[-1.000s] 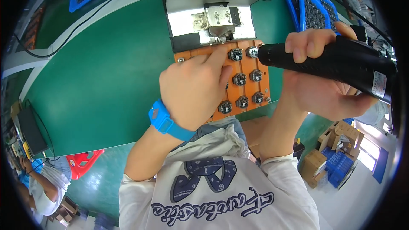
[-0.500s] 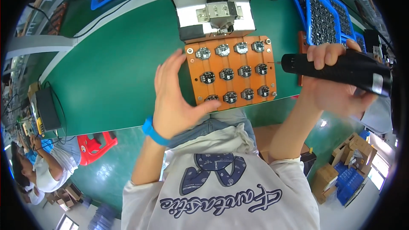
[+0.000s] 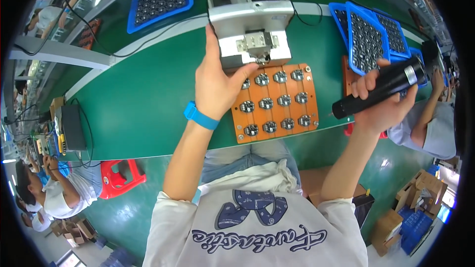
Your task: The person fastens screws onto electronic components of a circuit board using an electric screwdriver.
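Observation:
My right hand (image 3: 378,101) is wrapped round a black electric screwdriver (image 3: 381,88), its tip pointing left and down, beside the orange fixture plate (image 3: 275,91). Rows of small round circuit boards (image 3: 266,103) sit in the plate. The tip is apart from the plate. Behind the plate stands a silver box-shaped machine (image 3: 247,20), perhaps a screw feeder, with a metal block at its front. My left hand (image 3: 217,81), fingers stretched and thumb spread, lies at the machine's front left corner. Its thumb partly covers the plate's far left corner.
Blue trays (image 3: 366,39) of round parts overlap at the right, by another orange plate (image 3: 348,71). One more blue tray (image 3: 162,2) lies far left. A cable (image 3: 123,55) crosses behind. People sit at both sides, one near a red stool (image 3: 121,178); cardboard boxes (image 3: 418,193) stand lower right.
My left hand has moved from the plate's left edge up to the machine's front corner. The screwdriver has swung away from the plate, its tip now lower. The whole view has shifted.

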Demonstrator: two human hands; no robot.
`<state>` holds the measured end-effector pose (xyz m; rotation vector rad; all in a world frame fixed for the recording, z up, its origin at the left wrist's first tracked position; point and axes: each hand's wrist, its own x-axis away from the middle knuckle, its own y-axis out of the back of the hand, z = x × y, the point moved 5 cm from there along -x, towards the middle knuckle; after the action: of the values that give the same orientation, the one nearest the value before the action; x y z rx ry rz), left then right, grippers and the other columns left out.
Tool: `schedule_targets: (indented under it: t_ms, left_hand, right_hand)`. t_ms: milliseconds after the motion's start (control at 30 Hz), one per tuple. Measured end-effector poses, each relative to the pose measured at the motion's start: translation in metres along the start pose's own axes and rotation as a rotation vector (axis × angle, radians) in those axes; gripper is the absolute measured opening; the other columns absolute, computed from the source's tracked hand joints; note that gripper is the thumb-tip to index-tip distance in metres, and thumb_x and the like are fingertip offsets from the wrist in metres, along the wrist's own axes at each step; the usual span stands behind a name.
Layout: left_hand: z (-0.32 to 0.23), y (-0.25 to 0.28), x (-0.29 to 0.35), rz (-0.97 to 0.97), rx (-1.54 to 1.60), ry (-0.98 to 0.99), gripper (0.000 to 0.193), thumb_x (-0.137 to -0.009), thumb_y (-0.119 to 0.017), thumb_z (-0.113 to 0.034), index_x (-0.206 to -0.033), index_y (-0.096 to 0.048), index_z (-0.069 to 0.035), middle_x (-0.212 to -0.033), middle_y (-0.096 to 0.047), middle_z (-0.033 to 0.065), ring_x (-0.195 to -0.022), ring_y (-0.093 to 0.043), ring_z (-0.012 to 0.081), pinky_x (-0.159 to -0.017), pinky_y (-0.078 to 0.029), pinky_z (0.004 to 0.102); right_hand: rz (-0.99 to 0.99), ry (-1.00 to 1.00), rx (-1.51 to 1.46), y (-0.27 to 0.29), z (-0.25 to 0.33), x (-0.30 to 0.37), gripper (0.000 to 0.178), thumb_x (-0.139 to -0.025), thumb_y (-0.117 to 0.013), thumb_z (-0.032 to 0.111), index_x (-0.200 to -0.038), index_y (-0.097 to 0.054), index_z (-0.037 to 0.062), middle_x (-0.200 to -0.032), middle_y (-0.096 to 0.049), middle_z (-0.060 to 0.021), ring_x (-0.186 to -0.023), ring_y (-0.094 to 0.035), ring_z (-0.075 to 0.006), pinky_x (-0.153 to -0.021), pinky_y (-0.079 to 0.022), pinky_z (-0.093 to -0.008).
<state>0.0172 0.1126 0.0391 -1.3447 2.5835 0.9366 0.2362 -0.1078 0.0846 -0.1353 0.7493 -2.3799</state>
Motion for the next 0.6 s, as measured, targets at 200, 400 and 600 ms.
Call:
schedule_targets:
  t_ms: [200, 400, 600]
  left_hand:
    - [0.025, 0.002, 0.043, -0.075, 0.265, 0.244, 0.097, -0.093, -0.079, -0.022, -0.162, -0.016, 0.006, -0.158, -0.042, 0.0279, -0.145, -0.046, 0.0366, -0.116, -0.043, 0.0425]
    - [-0.003, -0.005, 0.104, -0.126, 0.930, 0.566, 0.068, -0.110, -0.043, -0.021, -0.163, -0.011, 0.007, -0.169, -0.019, 0.0284, -0.158, -0.020, 0.0355, -0.129, -0.015, 0.0449]
    - [-0.003, -0.002, 0.110, -0.104, 0.990, 0.613, 0.069, -0.108, -0.044, -0.020, -0.163, -0.012, 0.008, -0.169, -0.018, 0.0277, -0.159, -0.018, 0.0348, -0.129, -0.015, 0.0439]
  right_hand:
    - [-0.079, -0.255, 0.270, 0.011, -0.033, 0.004, 0.072, -0.106, -0.032, 0.064, -0.128, -0.061, 0.0019, -0.098, -0.075, -0.0195, -0.043, -0.053, -0.0136, -0.040, -0.041, -0.0248]
    - [-0.128, -0.549, 0.581, 0.022, -0.059, 0.042, 0.069, -0.106, -0.037, 0.062, -0.143, -0.056, 0.0075, -0.114, -0.072, -0.0168, -0.046, -0.060, -0.0136, -0.042, -0.048, -0.0262]
    - [-0.122, -0.538, 0.498, 0.022, -0.067, 0.063, 0.070, -0.106, -0.037, 0.061, -0.146, -0.053, 0.0066, -0.127, -0.068, -0.0190, -0.046, -0.061, -0.0155, -0.043, -0.050, -0.0265]
